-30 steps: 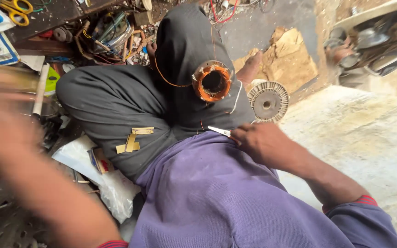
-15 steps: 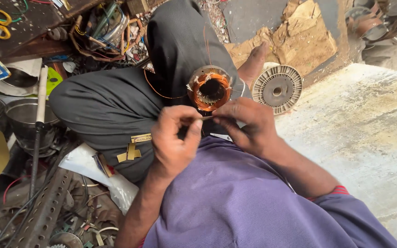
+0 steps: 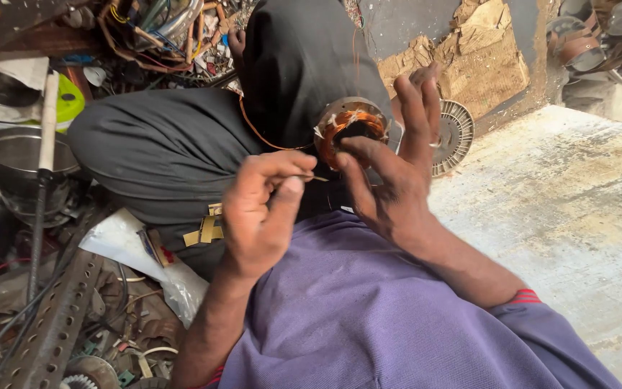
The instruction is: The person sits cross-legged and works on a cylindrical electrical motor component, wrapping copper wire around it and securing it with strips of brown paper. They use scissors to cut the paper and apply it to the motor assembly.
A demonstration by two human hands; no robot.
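Since half a sec ago both hands rose closer to the stator [image 3: 350,130], propped on the knee. Left hand [image 3: 260,209] pinched a thin wire [image 3: 318,178]; right hand [image 3: 390,180] splayed, fingertips touching the copper winding. Heavy iron core, fragile wire (grip the rim).

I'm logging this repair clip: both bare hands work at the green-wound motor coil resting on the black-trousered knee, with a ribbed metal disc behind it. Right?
Not quite: in the head view the windings of the round motor coil are copper-orange, not green. The left hand and right hand do work at it on the black-trousered knee, with the ribbed metal disc behind.
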